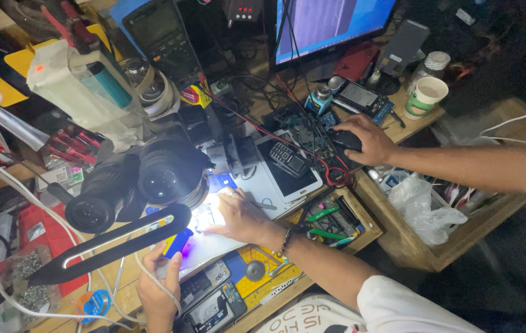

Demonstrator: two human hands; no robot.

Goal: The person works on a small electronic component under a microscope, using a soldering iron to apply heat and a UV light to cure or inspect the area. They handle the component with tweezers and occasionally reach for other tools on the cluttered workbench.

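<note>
Right hand (238,217) lay palm-down on the lit workpiece (204,217) right under the microscope (152,176), probably pinning it in the eyepieces' focus; a thin tool (263,204) stuck out beside the fingers, but I couldn't tell whether the hand gripped it. Left hand (157,290) reached up from the near edge to the front of the white mat (213,246), fingers curled by a blue piece (180,243), likely bracing; grip hidden, can't tell. The bar lamp (109,243) sat low over the spot for light, and a co-worker's hand (365,139) covered a black mouse (344,140) well apart.
</note>
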